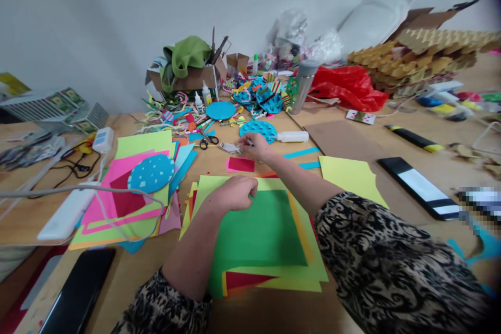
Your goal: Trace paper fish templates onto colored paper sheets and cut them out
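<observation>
My left hand [237, 192] is curled into a loose fist over a stack of coloured paper with a green sheet [262, 229] on top. Whether it holds anything is hidden. Stretched farther out, my right hand [253, 146] has its fingers bent together beside a small whitish, crumpled-looking item [230, 148]. What lies between those fingers is too small to make out. A pink and red paper piece [241, 164] lies just below it. Behind the hand is a blue dotted paper disc [258, 130], with a white glue bottle [293, 136] to its right.
Black scissors [209, 140] lie left of my right hand. Coloured sheets and a spotted blue oval [152, 173] are piled at left, crossed by a white cable [129, 188]. A steel bottle [304, 86] stands behind. A cutter [415, 138] and a phone [78, 292] lie toward the sides.
</observation>
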Motion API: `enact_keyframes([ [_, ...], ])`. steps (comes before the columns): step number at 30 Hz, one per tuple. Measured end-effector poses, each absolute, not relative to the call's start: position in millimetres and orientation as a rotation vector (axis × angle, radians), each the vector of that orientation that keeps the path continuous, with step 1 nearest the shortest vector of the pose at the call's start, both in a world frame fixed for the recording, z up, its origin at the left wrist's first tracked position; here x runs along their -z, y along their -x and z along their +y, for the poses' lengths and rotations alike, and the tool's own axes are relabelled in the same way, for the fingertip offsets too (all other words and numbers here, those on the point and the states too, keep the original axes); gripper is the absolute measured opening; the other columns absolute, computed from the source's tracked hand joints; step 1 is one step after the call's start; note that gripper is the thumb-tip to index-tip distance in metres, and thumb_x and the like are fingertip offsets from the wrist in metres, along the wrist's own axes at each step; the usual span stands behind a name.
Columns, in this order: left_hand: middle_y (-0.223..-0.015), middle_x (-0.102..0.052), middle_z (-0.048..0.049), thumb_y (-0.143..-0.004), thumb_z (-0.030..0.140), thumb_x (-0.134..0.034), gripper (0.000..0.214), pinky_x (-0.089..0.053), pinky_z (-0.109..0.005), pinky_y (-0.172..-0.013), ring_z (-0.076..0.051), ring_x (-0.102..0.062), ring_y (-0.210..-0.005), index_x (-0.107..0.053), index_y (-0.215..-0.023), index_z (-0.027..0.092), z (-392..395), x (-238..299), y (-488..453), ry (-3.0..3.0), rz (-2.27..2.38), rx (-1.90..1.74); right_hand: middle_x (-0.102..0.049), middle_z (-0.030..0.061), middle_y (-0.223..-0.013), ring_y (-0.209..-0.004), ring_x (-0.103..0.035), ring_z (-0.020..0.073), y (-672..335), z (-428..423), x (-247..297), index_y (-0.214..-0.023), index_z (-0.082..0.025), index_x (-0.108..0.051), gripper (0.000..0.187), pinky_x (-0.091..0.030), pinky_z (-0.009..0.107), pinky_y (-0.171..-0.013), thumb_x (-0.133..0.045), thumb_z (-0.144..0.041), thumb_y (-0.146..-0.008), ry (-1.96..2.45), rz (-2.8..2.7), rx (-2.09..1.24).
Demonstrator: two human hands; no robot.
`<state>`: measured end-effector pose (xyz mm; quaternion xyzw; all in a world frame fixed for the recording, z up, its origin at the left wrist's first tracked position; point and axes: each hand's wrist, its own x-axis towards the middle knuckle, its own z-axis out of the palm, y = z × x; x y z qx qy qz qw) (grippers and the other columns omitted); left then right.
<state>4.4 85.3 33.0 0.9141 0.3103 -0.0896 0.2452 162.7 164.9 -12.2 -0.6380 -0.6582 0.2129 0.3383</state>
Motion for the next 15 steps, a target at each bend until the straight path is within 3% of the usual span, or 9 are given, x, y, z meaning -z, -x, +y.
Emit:
enact_keyframes([
  [6,-0.093,-0.068,-0.0033,-0.068,0.007,-0.057,0.024,-0.044,-0.027,-0.072,-0.02,-0.06,-0.09,-0.063,-0.086,0.02,86,-31,-4,-2.501,0.856,0.224,-0.068,0.0123,-0.102,-0.088,-0.058,0.0235,-169,157,-6,-0.108,-0.011,-0.064,0.034,-0.041,0.032,-0.079,-0.054,-0.008,-0.075,1.691,-1.803,-0.38],
  [11,-0.092,-0.068,-0.0037,-0.068,0.008,-0.057,0.023,-0.044,-0.027,-0.07,-0.02,-0.061,-0.087,-0.062,-0.087,0.02,86,-26,-5,-2.507,0.878,0.176,-0.069,0.0112,-0.102,-0.096,-0.055,0.0251,-212,86,-21,-0.112,-0.013,-0.064,0.03,-0.041,0.032,-0.084,-0.048,-0.017,-0.087,1.614,-2.019,-0.162],
  [15,-0.091,-0.067,-0.0044,-0.071,0.01,-0.059,0.016,-0.044,-0.028,-0.071,-0.021,-0.061,-0.088,-0.06,-0.084,0.02,82,-25,-11,-2.514,0.921,0.142,-0.069,0.015,-0.104,-0.101,-0.053,0.0287,-253,23,-9,-0.114,-0.013,-0.064,0.034,-0.038,0.038,-0.085,-0.046,-0.009,-0.085,1.858,-2.25,0.062],
])
